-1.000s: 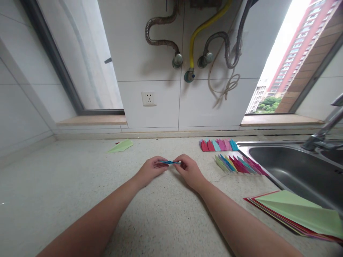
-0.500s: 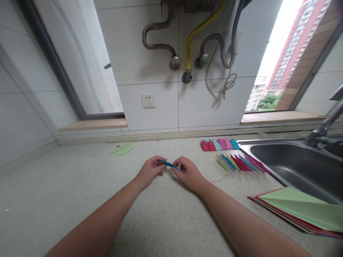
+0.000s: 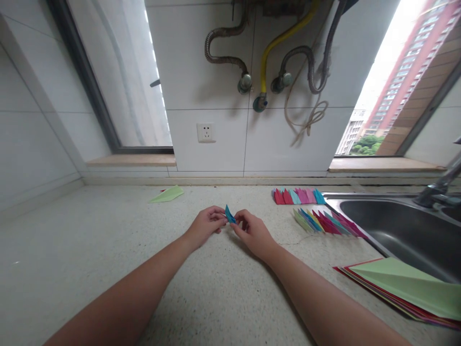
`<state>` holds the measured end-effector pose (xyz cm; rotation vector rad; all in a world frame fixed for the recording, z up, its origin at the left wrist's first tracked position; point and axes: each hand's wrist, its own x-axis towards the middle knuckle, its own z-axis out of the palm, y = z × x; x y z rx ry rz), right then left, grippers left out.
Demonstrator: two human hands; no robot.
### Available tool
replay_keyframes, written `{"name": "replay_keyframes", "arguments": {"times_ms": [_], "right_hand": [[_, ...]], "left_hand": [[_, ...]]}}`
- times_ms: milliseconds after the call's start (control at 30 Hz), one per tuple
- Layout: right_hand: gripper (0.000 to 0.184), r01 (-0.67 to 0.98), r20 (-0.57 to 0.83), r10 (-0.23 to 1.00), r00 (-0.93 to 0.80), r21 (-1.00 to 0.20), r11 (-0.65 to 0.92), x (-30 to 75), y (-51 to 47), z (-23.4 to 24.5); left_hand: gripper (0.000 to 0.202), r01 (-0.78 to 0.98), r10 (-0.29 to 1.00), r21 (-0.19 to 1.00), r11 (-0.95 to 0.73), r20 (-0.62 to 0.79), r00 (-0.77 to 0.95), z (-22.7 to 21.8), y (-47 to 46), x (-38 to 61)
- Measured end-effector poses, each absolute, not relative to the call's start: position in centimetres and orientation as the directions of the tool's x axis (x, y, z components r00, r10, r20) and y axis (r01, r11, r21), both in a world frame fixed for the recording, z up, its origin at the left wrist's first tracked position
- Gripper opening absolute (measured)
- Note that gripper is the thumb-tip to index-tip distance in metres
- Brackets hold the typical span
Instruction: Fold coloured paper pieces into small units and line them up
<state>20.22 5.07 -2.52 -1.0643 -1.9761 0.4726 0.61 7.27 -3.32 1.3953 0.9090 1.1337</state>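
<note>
A small blue folded paper piece [image 3: 229, 215] is held just above the counter, between my two hands. My left hand [image 3: 208, 225] is closed, its fingertips at the paper's left side. From the right, my right hand [image 3: 252, 229] pinches the lower right end between thumb and fingers. One pointed tip of the paper stands up, and its lower part is partly hidden by the fingers.
On the speckled counter [image 3: 201, 293], a row of coloured folded papers [image 3: 298, 196] lies behind a second row [image 3: 326, 222], beside the steel sink [image 3: 389, 221]. A stack of coloured sheets [image 3: 406, 283] is at front right. A light green paper [image 3: 168, 194] lies at back left.
The blue paper has turned from lying nearly flat between my fingers to having a tip pointing up. My hands have come slightly closer together. The view has shifted a little.
</note>
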Motion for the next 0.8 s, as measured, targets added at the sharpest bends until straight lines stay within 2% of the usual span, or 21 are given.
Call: {"name": "replay_keyframes", "arguments": {"times_ms": [167,367,600,800], "right_hand": [[0.008,0.527,0.530,0.798,-0.286,-0.609,0.593,20.02,5.12,-2.55],[0.005,0.523,0.572,0.768,-0.286,-0.579,0.626,19.84,5.39,-2.84],[0.009,0.508,0.521,0.814,-0.255,-0.644,0.572,19.73,5.13,-2.73],[0.012,0.504,0.507,0.823,-0.256,-0.657,0.561,19.91,5.53,-2.96]], "left_hand": [[0.029,-0.005,0.947,0.985,-0.175,0.170,0.273,-3.46,7.46,0.59],[0.030,0.005,0.940,0.983,-0.186,0.177,0.292,-3.37,7.37,0.57],[0.029,0.048,0.935,0.972,-0.228,0.205,0.289,-2.93,7.02,0.65],[0.027,0.045,0.936,0.979,-0.200,0.177,0.304,-2.85,6.91,0.60]]}}
